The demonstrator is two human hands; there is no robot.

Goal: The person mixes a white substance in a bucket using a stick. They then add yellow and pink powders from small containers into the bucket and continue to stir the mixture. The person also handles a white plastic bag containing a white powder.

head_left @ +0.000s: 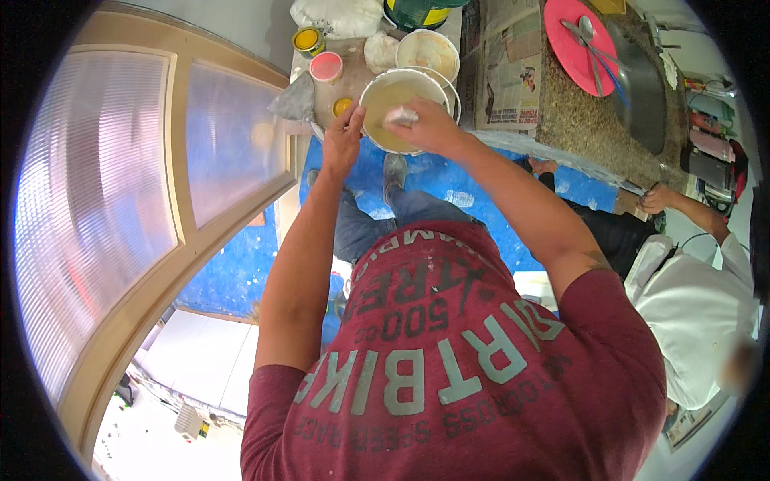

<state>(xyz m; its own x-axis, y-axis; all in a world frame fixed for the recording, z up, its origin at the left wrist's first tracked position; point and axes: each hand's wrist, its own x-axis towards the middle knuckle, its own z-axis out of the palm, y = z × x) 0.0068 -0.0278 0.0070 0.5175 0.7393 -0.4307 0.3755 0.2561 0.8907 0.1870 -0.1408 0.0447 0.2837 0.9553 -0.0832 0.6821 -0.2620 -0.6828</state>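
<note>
A round white bucket [373, 88] of cloudy beige liquid stands in front of me on a ledge. At its left rim, my left hand [343, 140] has its fingers closed against the edge. My right hand [437, 128] reaches over the bucket from the right. It is closed on a white wad [401, 116], which hangs over the liquid; whether it is cloth or something else I cannot make out. Close to my left hand is a small tub of yellow-orange paste [342, 106]. A grey pointed piece [295, 100] lies left of that tub.
Behind the bucket are a pink-filled tub [326, 66], a yellow-topped can [307, 40], another white bucket [429, 52] and a white bag [337, 16]. A granite counter [553, 120] holds a red plate [565, 36] with cutlery. Another person [682, 297] is at right; a framed glass door [180, 200] is at left.
</note>
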